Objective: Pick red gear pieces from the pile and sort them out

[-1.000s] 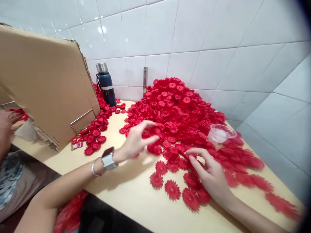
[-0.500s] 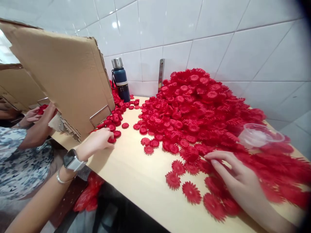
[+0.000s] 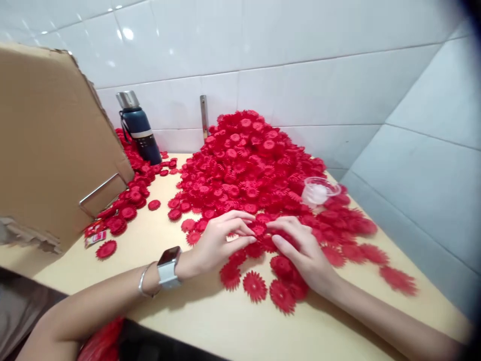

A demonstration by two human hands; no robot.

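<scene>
Left hand [image 3: 210, 245] and right hand [image 3: 310, 255] curl loosely; whether either grips anything, I cannot tell. Ahead rises the big heap of red toothed discs [image 3: 248, 160] — much looks left — while a smaller batch [image 3: 135, 193] lines the cardboard panel [image 3: 52, 135].

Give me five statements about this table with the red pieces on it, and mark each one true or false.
1. The blue bottle stands beside the cardboard panel. True.
2. The smartwatch is on the right wrist. False: it is on the left wrist.
3. Both the left hand and the right hand are at the near side of the red pile. True.
4. The clear plastic cup is on the floor. False: it sits at the right side of the pile.
5. The tiled wall is dark green. False: it is whitish.
</scene>
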